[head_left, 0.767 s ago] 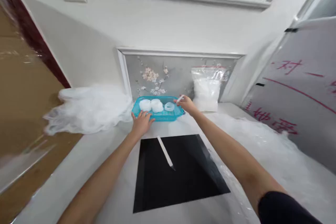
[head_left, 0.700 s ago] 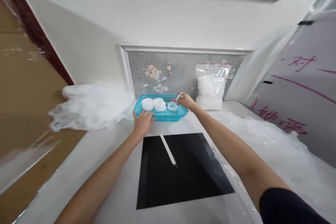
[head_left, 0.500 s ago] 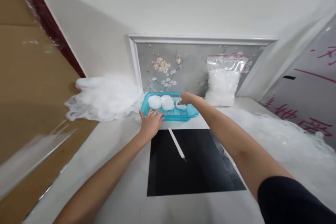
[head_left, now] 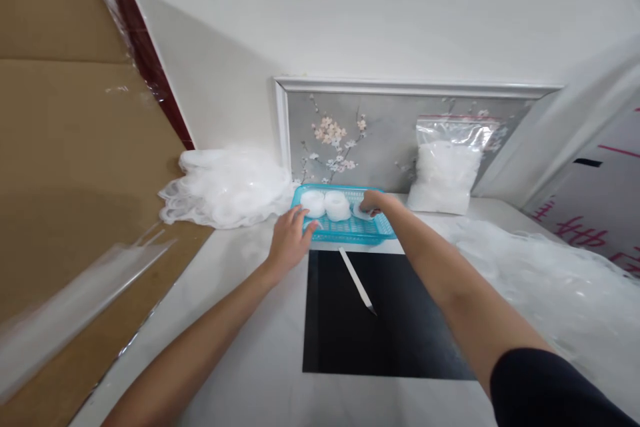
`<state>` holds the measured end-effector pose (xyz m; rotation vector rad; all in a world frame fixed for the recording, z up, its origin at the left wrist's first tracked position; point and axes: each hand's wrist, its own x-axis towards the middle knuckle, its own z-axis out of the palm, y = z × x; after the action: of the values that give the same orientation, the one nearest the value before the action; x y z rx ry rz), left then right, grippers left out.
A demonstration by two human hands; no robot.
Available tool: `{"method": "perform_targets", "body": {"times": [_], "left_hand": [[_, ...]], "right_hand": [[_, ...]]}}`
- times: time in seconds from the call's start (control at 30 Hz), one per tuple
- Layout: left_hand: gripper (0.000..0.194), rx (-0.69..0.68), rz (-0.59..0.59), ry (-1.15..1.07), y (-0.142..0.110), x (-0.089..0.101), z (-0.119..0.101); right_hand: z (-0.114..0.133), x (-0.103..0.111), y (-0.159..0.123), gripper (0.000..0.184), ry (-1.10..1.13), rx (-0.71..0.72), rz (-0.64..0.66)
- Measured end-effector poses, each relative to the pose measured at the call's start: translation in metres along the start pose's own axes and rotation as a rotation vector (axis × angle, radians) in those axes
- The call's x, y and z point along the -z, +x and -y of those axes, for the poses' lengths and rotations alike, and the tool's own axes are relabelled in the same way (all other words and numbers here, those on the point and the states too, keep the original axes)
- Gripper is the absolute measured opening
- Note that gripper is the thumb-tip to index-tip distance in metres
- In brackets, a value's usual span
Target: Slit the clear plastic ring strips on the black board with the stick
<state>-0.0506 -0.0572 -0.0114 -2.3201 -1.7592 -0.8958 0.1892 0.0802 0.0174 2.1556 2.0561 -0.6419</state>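
A blue mesh basket [head_left: 350,238] stands against the back panel. Two stacks of white, translucent rings sit in its left half: one stack [head_left: 313,203] at the far left, the other [head_left: 337,206] beside it. My right hand [head_left: 373,203] reaches down into the basket's right part, fingertips closed on a white ring [head_left: 361,211] and partly covering it. My left hand [head_left: 291,233] rests at the basket's front left corner, thumb and fingers apart. Close to its thumb shows a thin white curved edge, too small to make out.
In front of the basket lies a black sheet [head_left: 380,347] with a white craft knife [head_left: 357,280] on it. Piles of white netting-like rings lie left [head_left: 230,190] and right [head_left: 550,273]. A filled zip bag [head_left: 445,173] leans on the panel. Cardboard [head_left: 90,147] borders the left.
My right hand has lowered a white ring into the basket's right part, onto the ring there. My left hand has shifted to the basket's left corner. The view has swung left.
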Motion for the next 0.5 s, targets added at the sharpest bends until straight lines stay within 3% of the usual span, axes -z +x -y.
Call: {"method": "perform_targets", "body": {"times": [0.1, 0.23, 0.4, 0.5], "left_hand": [[0.032, 0.183, -0.019, 0.047, 0.008, 0.006, 0.045], [0.032, 0.324, 0.013, 0.155, 0.006, 0.016, 0.097], [0.041, 0.344, 0.062, 0.275, 0.001, 0.029, 0.122], [0.034, 0.373, 0.072, 0.288, 0.008, 0.036, 0.129]], "right_hand": [[0.001, 0.007, -0.012, 0.015, 0.0, 0.006, -0.016], [0.002, 0.004, -0.045, 0.031, -0.004, 0.108, -0.165], [-0.007, -0.048, -0.099, 0.043, 0.008, 0.664, -0.253], [-0.013, -0.072, -0.106, 0.033, 0.011, 0.738, -0.386]]}}
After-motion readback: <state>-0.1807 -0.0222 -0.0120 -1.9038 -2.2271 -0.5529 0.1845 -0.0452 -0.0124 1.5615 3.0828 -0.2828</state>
